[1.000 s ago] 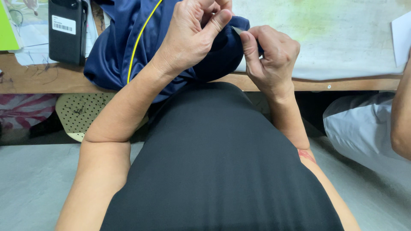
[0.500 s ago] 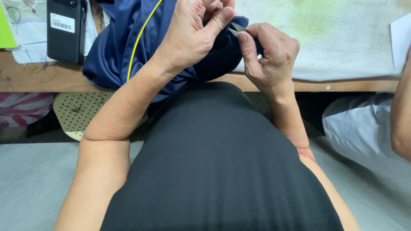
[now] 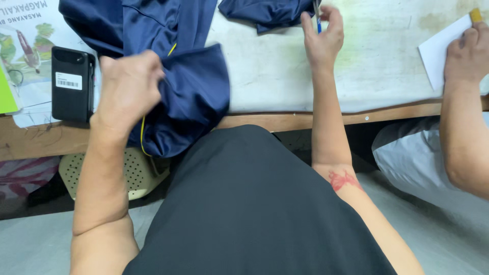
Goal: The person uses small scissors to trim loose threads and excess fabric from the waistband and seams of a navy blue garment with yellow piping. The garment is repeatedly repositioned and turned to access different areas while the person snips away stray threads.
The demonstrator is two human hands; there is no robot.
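My left hand [image 3: 130, 89] is closed on a fold of the navy blue garment [image 3: 193, 97], which has thin yellow piping and hangs over the near edge of the table [image 3: 285, 81]. My right hand [image 3: 322, 38] is farther out on the table, gripping a small blue-handled tool [image 3: 317, 12] that looks like thread snips, its tip pointing up beside a second navy fabric piece [image 3: 265, 12].
A black phone with a white label [image 3: 71, 84] lies at the left on printed paper [image 3: 25, 40]. Another person's hand [image 3: 466, 53] rests on a white sheet [image 3: 443, 51] at the right. A perforated cream stool [image 3: 135, 173] stands under the table.
My hands, close together on the garment before, have separated. The right hand has moved up and away with the tool; the left has pulled the navy fabric to the left.
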